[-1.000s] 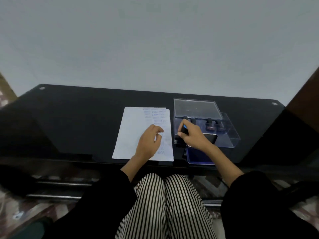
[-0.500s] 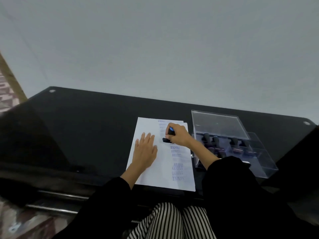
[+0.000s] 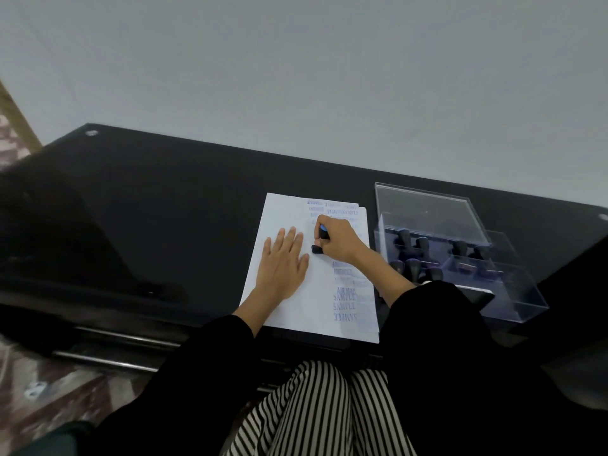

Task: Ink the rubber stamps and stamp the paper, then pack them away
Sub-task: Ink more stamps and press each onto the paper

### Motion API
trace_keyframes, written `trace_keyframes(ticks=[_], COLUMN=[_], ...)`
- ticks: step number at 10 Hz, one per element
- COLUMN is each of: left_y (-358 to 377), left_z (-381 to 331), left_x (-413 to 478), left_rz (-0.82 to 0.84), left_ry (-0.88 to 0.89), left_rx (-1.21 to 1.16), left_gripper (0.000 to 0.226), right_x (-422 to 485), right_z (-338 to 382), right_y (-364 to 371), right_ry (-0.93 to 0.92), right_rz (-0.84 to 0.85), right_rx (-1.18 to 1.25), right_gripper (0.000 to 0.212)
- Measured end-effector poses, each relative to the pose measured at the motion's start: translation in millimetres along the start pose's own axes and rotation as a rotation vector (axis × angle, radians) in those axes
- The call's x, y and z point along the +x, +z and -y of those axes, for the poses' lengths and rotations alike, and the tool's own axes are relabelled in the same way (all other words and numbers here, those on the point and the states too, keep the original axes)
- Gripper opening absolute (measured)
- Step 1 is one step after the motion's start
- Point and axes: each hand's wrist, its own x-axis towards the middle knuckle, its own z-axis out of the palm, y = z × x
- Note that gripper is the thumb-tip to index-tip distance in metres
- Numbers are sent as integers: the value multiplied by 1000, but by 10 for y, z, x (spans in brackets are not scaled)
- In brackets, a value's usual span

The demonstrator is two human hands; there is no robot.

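Stamp (image 3: 319, 241), light and stiff I judge, stands on the paper (image 3: 285, 212) mid-frame; my right hand (image 3: 340, 241) curls round its smooth handle, while my left hand (image 3: 283, 264) lies flat, pinning the flimsy sheet.

- One wide-angle view, taken from the person's head, faces forward and steeply down.
- It sits close in: a white stamped paper sheet (image 3: 319, 291) lies mid-frame on the glossy black table (image 3: 164, 209), with a clear plastic box (image 3: 427, 209) to its right.
- Striped trouser knees (image 3: 322, 406) fill the near edge, and a plain grey wall (image 3: 296, 77) fills the far half.
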Motion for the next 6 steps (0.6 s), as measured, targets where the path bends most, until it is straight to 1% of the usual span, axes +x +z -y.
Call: trace_keyframes(ticks=[3, 6], left_y=[24, 32], left_z=[-9, -5], left_x=[-5, -9], left_rz=[-18, -20], left_ry=[-1, 3], left_rx=[37, 41], left_gripper=[54, 54], right_x=[-85, -87], right_z=[-30, -53], right_y=[184, 208], right_ry=[-39, -65], right_rz=[-139, -160], right_rx=[-49, -23], right_gripper=[18, 20])
